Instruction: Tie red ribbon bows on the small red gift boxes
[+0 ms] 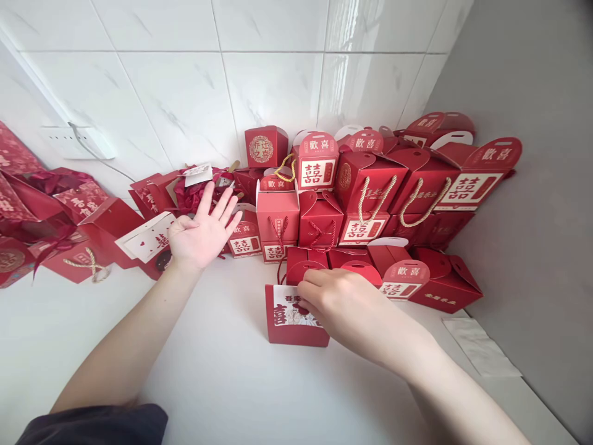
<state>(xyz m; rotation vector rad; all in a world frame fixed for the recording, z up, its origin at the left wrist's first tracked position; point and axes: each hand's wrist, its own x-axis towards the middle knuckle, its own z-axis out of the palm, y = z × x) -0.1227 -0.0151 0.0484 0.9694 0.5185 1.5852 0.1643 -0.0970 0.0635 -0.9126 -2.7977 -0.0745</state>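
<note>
My left hand [204, 232] is raised with its fingers spread and its palm bare. Behind it are a red bow with a white tag [198, 175] and a white-fronted card-like packet [148, 238]. My right hand [340, 303] is closed at the upper right of a small red gift bag [296, 335], which stands upright on the white counter [222, 383]. A white panel with red characters covers the bag's front, and my fingers hide part of it. The fingertips are partly out of sight.
Several red gift boxes [370, 176], some with rope handles, are stacked against the tiled wall [273, 80]. More red bags and boxes [76, 259] crowd the left. A white folded sheet [482, 346] lies by the grey side panel [532, 216]. A cable runs from the wall socket [76, 141].
</note>
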